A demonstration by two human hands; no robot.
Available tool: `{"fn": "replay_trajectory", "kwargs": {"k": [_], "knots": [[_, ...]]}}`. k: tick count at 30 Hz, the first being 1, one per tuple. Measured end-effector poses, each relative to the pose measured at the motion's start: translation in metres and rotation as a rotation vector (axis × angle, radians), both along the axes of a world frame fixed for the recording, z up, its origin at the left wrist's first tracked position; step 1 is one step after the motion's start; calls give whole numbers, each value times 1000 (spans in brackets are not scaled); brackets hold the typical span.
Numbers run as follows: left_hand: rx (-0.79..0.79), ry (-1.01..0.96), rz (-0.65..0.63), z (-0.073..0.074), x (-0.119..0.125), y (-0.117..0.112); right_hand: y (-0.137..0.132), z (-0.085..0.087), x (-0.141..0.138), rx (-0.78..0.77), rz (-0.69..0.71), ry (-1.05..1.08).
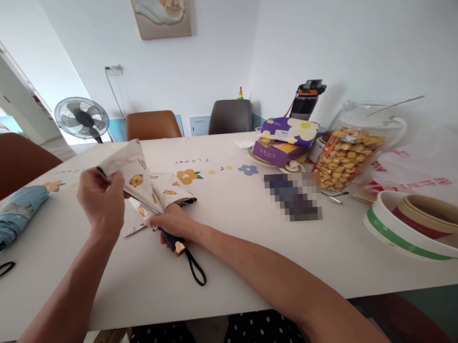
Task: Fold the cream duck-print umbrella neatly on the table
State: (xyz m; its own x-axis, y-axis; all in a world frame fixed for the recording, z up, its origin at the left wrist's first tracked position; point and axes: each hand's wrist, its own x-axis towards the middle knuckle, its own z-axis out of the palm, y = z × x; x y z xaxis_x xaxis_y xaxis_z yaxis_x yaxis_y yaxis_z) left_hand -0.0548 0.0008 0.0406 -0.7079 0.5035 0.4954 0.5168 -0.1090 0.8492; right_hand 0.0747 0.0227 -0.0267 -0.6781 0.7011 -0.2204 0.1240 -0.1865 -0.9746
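A white folding umbrella (137, 182) with small yellow cartoon prints is held over the table, its canopy loose and partly spread. My left hand (103, 196) pinches the dark-edged rim of one canopy panel, pulling it out to the upper left. Around the base of the folds, just above the black handle (172, 241), my right hand (176, 223) is wrapped. A black wrist strap (196, 268) hangs from the gold-coloured handle end. Some canopy folds and the shaft are hidden. A light blue folded umbrella (18, 213) lies at the left of the table.
On the white table (234, 263), at the right, are tissue packs (279, 151), a snack-filled jar (349, 152), a black bottle (306, 103) and tape rolls (420, 228). A pixelated dark item lies near them. Chairs (152, 124) and a fan (82, 118) stand beyond.
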Motion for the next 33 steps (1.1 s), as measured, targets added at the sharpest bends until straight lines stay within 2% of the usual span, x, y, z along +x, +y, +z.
{"fn": "replay_trajectory", "kwargs": {"k": [5, 9, 14, 18, 24, 27, 30, 33], "knots": [[58, -348, -92, -14, -17, -22, 0, 3, -1, -79, -48, 46], [101, -406, -57, -17, -28, -24, -3, 13, 2, -133, -69, 0], [66, -559, -64, -18, -40, -18, -5, 16, 5, -160, -108, 5], [64, -486, -60, -19, -37, -20, -2, 9, 3, -183, -126, 123], [165, -277, -69, -18, -24, -25, 5, 1, 1, -267, -172, 249], [166, -328, -116, -19, -24, -25, 6, 1, 0, -281, -179, 254], [153, -402, -107, -19, -27, -24, 5, 1, 0, -291, -177, 224], [144, -362, -86, -19, -27, -23, 5, 2, 1, -288, -168, 228]]}}
